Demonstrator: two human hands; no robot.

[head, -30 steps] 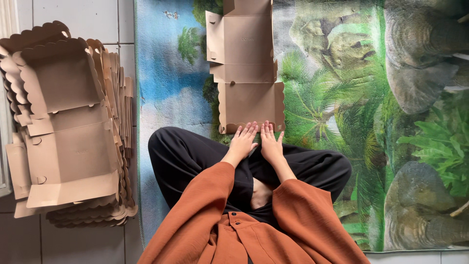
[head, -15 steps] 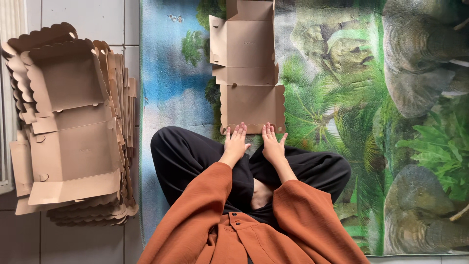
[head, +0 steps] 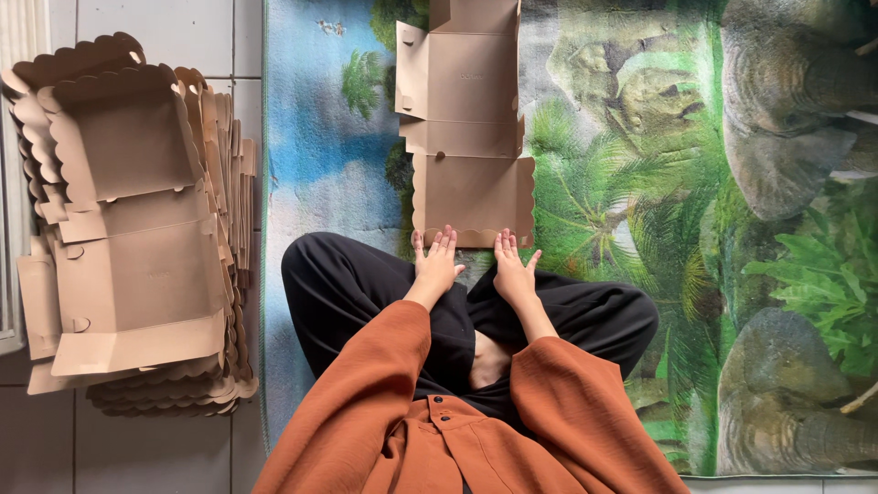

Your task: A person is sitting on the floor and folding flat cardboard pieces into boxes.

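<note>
— Where does the flat box blank (head: 466, 137) lie?

— Spread out on the printed mat (head: 640, 183), straight ahead of the person's crossed legs (head: 366, 284), its scalloped edge nearest the knees. The other panels and side flaps stretch away from the person beyond that edge.

— And the hands?

— Both rest at that scalloped edge. The left hand (head: 437, 261) lies palm down, fingers spread and flat, on the near left corner of the blank; the right hand (head: 512, 265) does the same on the near right corner. Neither is closed round anything — they press rather than grasp.

— Why flat like that?

— I judge it keeps the card pinned to the mat, so the near flap stays level along its crease. Open palms spread the pressure across the width.

— Anything else about?

— To the left of the blank, off the mat on the grey tiled floor (head: 165, 27), sits a tall pile of the same brown blanks (head: 128, 229), fanned slightly, within the left arm's reach. The person wears rust-orange sleeves (head: 366, 393).
</note>
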